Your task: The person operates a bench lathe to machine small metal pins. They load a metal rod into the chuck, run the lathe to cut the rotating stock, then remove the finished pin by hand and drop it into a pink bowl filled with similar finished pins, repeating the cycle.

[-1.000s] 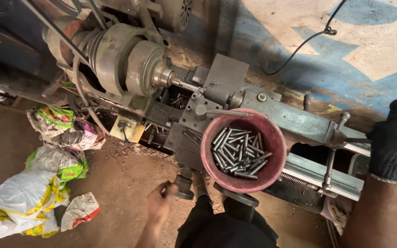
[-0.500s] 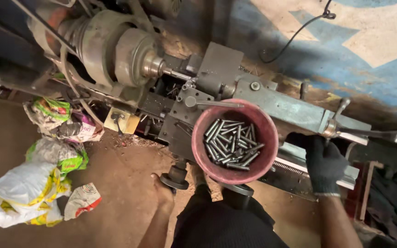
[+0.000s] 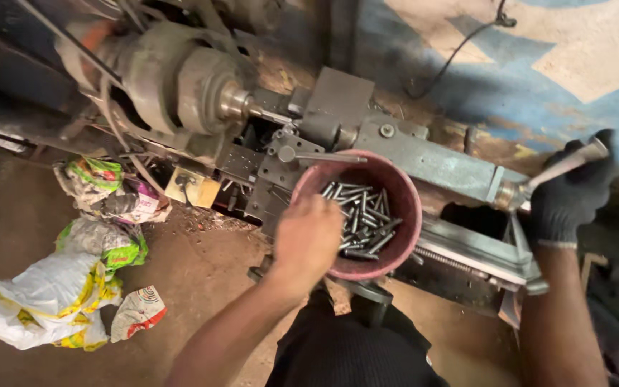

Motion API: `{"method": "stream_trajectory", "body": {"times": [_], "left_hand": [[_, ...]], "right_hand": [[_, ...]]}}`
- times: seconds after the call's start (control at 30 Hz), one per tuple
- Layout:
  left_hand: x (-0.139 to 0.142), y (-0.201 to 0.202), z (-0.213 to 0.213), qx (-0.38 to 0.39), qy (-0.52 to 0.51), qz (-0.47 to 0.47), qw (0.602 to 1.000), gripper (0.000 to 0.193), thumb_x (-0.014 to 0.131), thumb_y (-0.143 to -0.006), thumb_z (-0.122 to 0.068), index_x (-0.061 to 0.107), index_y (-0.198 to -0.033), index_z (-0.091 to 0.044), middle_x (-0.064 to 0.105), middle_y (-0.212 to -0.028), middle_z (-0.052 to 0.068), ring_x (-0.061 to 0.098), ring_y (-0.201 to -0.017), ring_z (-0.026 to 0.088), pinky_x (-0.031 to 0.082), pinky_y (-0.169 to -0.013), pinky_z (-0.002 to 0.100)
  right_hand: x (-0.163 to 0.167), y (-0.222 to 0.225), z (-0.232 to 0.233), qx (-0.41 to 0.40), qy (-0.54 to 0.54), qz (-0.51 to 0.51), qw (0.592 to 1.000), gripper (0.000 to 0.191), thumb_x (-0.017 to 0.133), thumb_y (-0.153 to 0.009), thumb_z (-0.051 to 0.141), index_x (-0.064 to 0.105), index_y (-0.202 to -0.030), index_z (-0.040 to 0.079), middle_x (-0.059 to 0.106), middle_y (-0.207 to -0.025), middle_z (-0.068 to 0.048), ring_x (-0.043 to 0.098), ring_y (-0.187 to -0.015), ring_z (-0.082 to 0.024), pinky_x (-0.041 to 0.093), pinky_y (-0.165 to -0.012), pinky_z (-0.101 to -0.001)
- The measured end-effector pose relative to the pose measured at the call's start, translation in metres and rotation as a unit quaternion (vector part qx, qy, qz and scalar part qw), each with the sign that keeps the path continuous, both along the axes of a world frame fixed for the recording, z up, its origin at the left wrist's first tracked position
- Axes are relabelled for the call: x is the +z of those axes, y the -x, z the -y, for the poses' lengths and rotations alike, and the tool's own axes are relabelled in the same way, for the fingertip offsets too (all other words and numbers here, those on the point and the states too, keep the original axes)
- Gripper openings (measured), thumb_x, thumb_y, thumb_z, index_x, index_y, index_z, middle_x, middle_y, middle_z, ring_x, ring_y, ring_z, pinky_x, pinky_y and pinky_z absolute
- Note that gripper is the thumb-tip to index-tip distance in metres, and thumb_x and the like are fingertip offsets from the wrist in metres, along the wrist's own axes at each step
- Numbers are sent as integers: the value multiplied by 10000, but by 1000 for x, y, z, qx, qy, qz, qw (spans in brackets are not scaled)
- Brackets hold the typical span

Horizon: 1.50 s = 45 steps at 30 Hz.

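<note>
Maroon bowl (image 3: 402, 208), grey metal rods (image 3: 363, 222) heaped inside

A bare, dusty dirt floor (image 3: 202, 279) lies under dim light. Crumpled plastic sacks (image 3: 59, 294) (white, green and yellow) sit in a heap on it. The wall (image 3: 539, 79) behind is painted blue and cream, with a black cable (image 3: 460, 54) hanging across it.

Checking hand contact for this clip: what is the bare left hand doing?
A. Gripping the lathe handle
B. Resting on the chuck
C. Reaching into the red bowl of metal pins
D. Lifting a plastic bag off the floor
C: the left hand is over the rim of the red bowl, its fingers down among the pins, while the gloved right hand grips the lathe handle.
</note>
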<state>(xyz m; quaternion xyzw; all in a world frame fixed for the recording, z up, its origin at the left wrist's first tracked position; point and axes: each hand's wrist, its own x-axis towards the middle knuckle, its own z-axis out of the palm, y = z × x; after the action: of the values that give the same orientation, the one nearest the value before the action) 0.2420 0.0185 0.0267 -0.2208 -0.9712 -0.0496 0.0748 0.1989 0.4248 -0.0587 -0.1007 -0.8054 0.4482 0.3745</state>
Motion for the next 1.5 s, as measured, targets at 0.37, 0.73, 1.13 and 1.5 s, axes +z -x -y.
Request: {"method": "stream_trajectory", "body": {"times": [0.37,0.73,1.13,1.5], "left_hand": [[-40,59,-22,11,-33,226,974,155,630,-814,-58,769,-862,-9,738,-870,232,749,-823,400,602,-705,498],[56,44,11,9,-304,247,920,248,734,-796,-165,748,-1025,-70,768,-956,136,775,-842,253,611,-789,387],[-26,220,103,-147,-113,142,972,183,699,-857,-58,749,-1032,-46,728,-1005,185,674,-1008,393,518,-870,488],[-27,223,102,-50,-19,211,976,244,539,-945,-162,743,-1048,-78,722,-1056,166,673,-1052,384,521,-902,512]], "right_hand": [[13,-28,9,103,-171,30,979,397,694,-1001,-113,681,-1365,46,439,-1659,-275,474,-1550,-345,485,-1222,-405],[-11,-30,7,128,-30,142,981,465,743,-977,106,662,-1434,107,379,-1728,-218,371,-1612,-325,424,-1233,-400],[-20,-25,4,101,-28,184,977,482,752,-942,136,663,-1416,140,374,-1716,-210,399,-1577,-308,460,-1181,-380],[-7,-22,9,87,125,158,976,305,708,-1032,166,719,-1335,137,410,-1678,-178,422,-1541,-277,403,-1165,-362]]}}
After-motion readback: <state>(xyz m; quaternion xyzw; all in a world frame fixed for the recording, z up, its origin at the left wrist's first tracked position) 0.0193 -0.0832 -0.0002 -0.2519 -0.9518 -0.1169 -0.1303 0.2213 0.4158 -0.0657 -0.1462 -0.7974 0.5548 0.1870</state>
